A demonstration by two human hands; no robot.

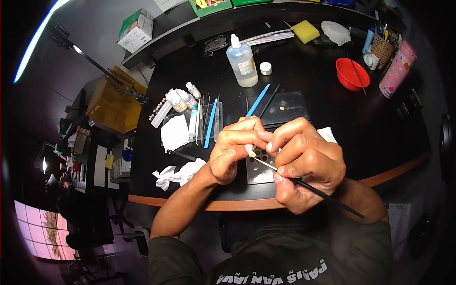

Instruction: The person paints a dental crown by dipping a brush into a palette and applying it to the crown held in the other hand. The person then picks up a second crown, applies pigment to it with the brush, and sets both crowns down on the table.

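My left hand (232, 149) pinches a small whitish, tooth-shaped piece (251, 153) between thumb and fingers. In my right hand (308, 164) is a fine paintbrush (327, 196) with a black handle, its thin tip right at the piece. Both hands are close together above the front of the black table. Partly covered by them is a metal palette (261, 177) with dark round wells. Just beyond lies a dark flat case (287, 107) with a small pale dab on it; a blue-handled tool (258, 100) and a black brush (270, 100) lean across its left side.
Left stand small bottles (176, 100), a folded white cloth (175, 132), several slim tools and crumpled tissue (180, 173). Behind are a clear squeeze bottle (243, 64), a white jar (266, 69) and a yellow sponge (306, 31). A red bowl (352, 74) and pink flask (398, 69) stand right.
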